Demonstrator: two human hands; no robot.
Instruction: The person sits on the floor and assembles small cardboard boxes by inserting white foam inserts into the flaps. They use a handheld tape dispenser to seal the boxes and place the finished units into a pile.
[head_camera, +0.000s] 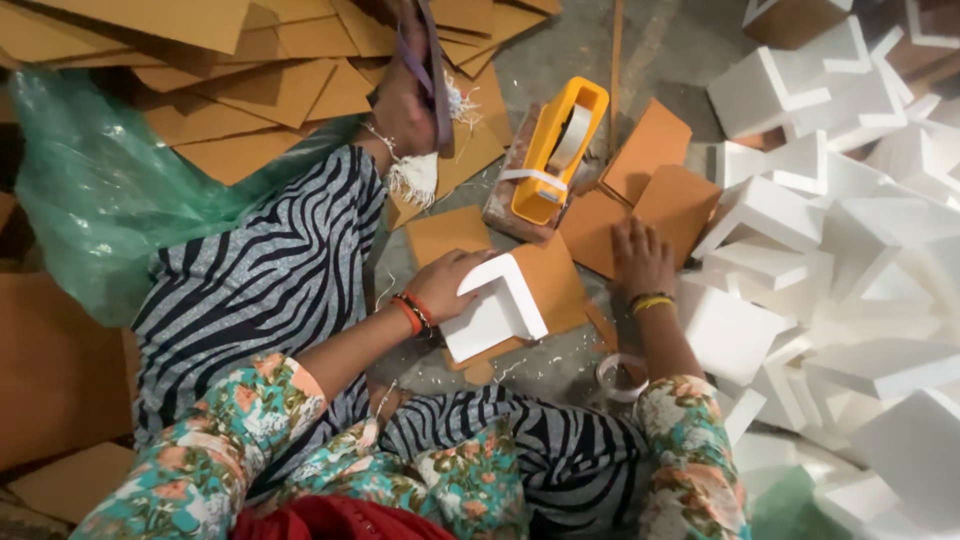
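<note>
Head camera view, looking down at a person seated on a grey concrete floor (660, 50), legs in zebra-striped trousers and arms in floral sleeves. Their left hand (447, 283), with red and orange bangles at the wrist, rests with fingers curled over the upper edge of a white L-shaped foam corner block (497, 310); the grip looks loose, more a steadying hold than a pinch. That foam block lies on a brown square cardboard piece (548, 280) on the floor, straight ahead of the person's lap and between the two hands. Their right hand (640, 258), wearing a yellow bangle, lies flat with fingers spread, pressing down on the floor-level cardboard just to the right of the block, holding nothing. Just beyond the hands stands a yellow tape dispenser (555, 150) loaded with a roll of clear tape. More brown cardboard squares (655, 190) lie beside it. A large heap of white foam corner pieces (850, 250) fills the right side. A pile of brown cardboard sheets (250, 70) covers the upper left, beside a crumpled green plastic bag (90, 180). A bare foot (405, 105) reaches up toward the sheets. A small roll of clear tape (618, 378) sits near the right forearm.
</note>
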